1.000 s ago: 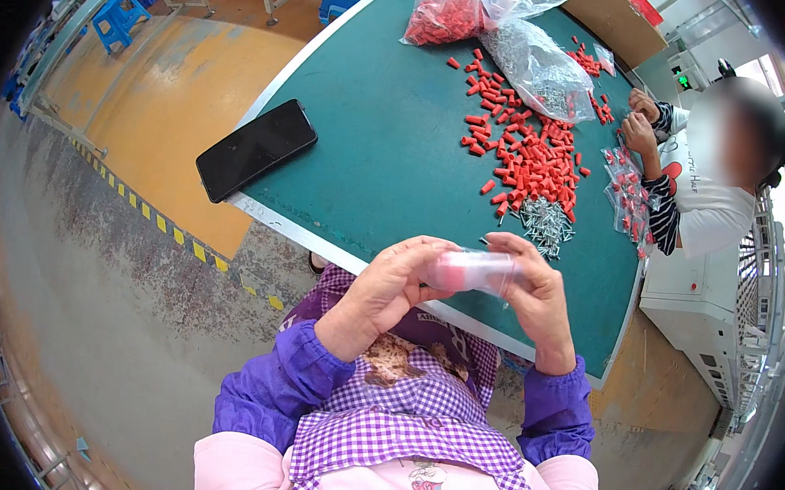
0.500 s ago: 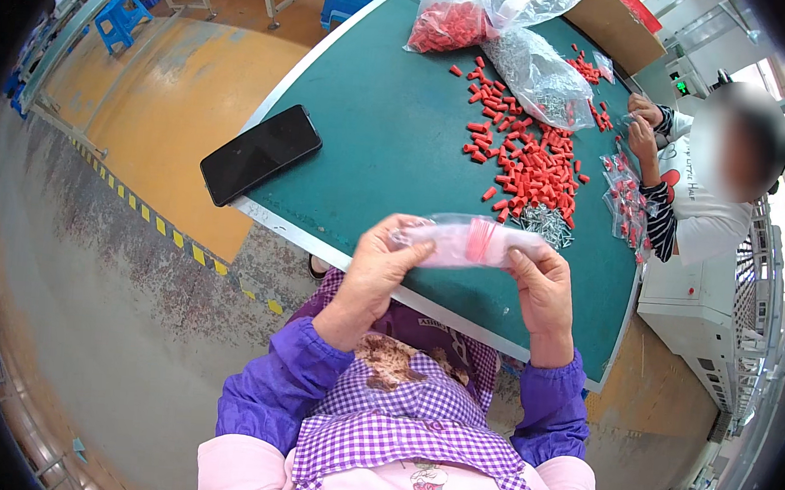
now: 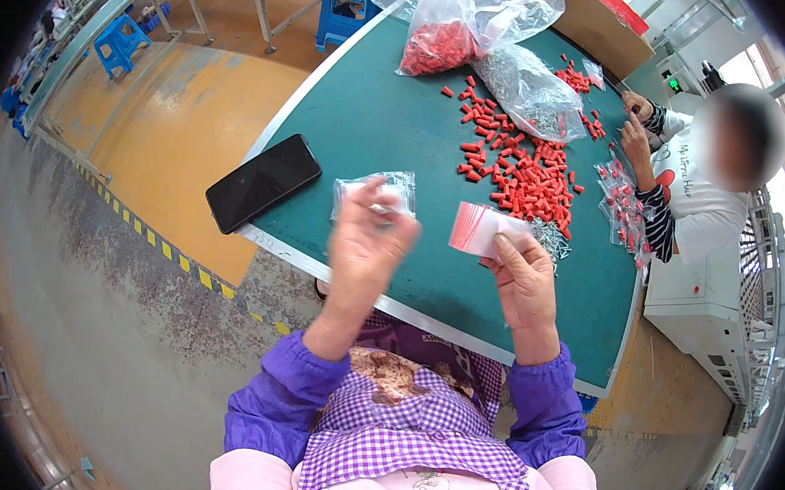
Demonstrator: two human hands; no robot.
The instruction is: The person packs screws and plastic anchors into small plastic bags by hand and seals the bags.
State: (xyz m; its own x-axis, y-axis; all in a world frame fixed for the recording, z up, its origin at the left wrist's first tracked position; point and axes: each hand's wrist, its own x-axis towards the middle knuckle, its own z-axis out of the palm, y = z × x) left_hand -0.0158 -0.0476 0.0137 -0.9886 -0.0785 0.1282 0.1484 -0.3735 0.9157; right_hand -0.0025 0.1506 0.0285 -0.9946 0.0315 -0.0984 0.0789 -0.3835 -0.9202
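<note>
- the small bag point(image 3: 374, 192) at the left hand point(image 3: 362, 247) is thin clear plastic, crinkled and glossy.
- the small bag with a red strip point(image 3: 482, 228) in the right hand point(image 3: 524, 281) is the same clear, shiny film.
- the table point(image 3: 392, 118) has a matt green top, smooth, with a pale metal-looking rim along its near edge.
- the phone point(image 3: 263, 182) by the table's left edge shows a glossy black glass face.
- the red caps point(image 3: 529, 177) near the middle look like smooth matt plastic.
- the screws point(image 3: 552, 238) beside them are bright metal.
- the big bags point(image 3: 480, 33) at the far edge are wrinkled clear plastic.
- the sleeves point(image 3: 277, 401) are purple cloth; the apron point(image 3: 416, 429) is checked cloth.
- the floor point(image 3: 110, 253) is rough, worn concrete.
</note>
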